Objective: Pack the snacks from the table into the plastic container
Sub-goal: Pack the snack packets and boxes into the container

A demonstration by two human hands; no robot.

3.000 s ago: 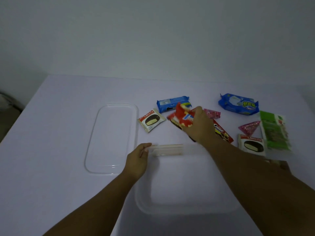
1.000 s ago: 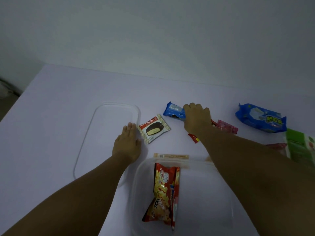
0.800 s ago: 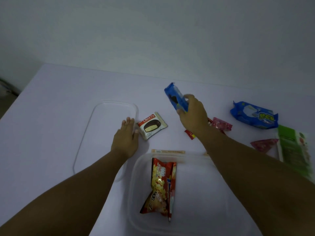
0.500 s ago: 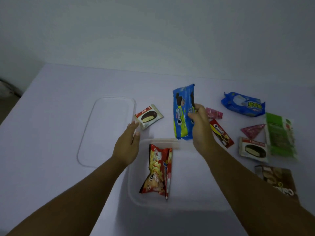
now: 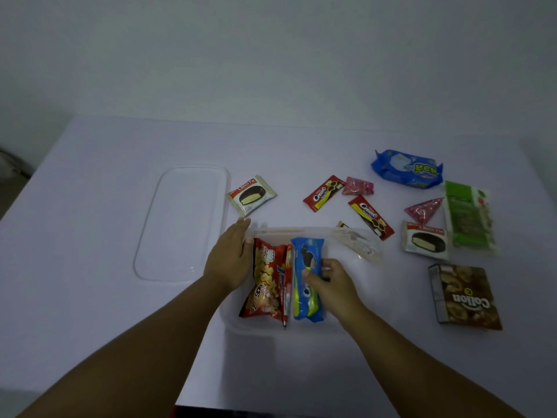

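The clear plastic container [image 5: 358, 245] sits in front of me on the white table. Inside it lie a red snack bag [image 5: 266, 282] on the left and a blue cookie pack [image 5: 307, 282] beside it. My right hand [image 5: 330, 280] grips the blue pack's right side, thumb on top, setting it in the container. My left hand [image 5: 230, 259] rests with straight fingers against the container's left rim. On the table lie two Choco Pie packs [image 5: 251, 195] [image 5: 425, 241], two red cookie packs [image 5: 324, 193] [image 5: 371, 217] and more snacks.
The clear lid [image 5: 184, 221] lies left of the container. At the right are a blue pack [image 5: 408, 168], two pink packets [image 5: 358, 186] [image 5: 423, 210], a green pack [image 5: 468, 217] and a brown box [image 5: 464, 297]. A wall rises behind the table.
My right hand picked the blue cookie pack up off the table and brought it down into the container beside the red bag. My left hand moved from the lid to the container's left rim.
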